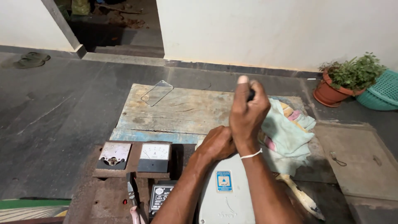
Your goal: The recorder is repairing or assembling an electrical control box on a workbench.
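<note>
Centre frame, the right hand [248,108] stands upright, fist wrapped tight round a dark handle [250,95], perhaps a screwdriver's, thumb on top. The left hand [217,144] curls on the top edge of the grey metal casing [226,195] at lower centre; what its fingers grip cannot be told. Both work over a worn wooden board [182,112] on dark stone floor, open at left; a potted plant [346,79] stands upper right.

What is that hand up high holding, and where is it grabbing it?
The right hand is fisted around a dark handle, probably a tool's; the rest is hidden. The left hand presses the grey metal casing.
</note>
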